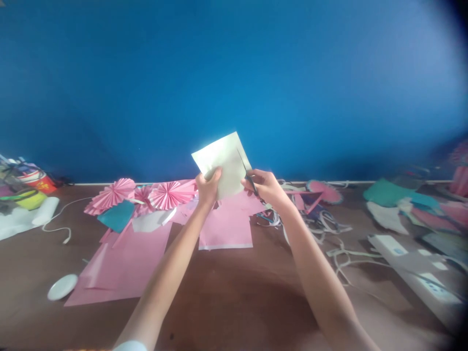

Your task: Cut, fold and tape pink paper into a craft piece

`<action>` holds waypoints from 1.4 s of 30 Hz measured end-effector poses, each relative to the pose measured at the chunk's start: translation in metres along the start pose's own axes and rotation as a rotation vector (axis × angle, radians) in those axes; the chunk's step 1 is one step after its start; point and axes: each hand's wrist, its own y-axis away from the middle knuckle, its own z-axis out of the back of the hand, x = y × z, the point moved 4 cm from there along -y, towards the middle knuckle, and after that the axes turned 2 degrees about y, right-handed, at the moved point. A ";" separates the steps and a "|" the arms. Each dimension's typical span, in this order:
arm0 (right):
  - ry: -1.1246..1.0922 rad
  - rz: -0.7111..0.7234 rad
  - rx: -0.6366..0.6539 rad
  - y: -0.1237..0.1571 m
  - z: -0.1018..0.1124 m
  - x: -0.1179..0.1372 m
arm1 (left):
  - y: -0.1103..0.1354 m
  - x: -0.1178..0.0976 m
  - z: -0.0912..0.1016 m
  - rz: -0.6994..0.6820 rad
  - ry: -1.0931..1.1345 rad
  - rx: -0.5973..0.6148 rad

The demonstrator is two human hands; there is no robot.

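A pale, squarish sheet of paper (224,158) is held up tilted above the table, in the middle of the head view. My left hand (209,187) grips its lower left part, with the thumb lying on the front face. At the sheet's right edge, my right hand (266,185) is closed around a pair of dark scissors (243,163). One thin blade shows in front of the paper, pointing up and left. Whether the blades are apart I cannot tell. Below the sheet, pink paper (226,229) lies on the table.
Pink pleated paper fans (171,195) and a teal paper piece (117,216) lie left of centre, near a large pink sheet (127,263). A white round disc (62,287) lies at left. Right are tangled white cords (343,258) and a power strip (413,268). Behind stands a blue wall (234,73).
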 end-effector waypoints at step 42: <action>-0.055 -0.012 -0.092 -0.003 0.001 -0.003 | 0.012 0.003 -0.007 0.063 0.040 0.109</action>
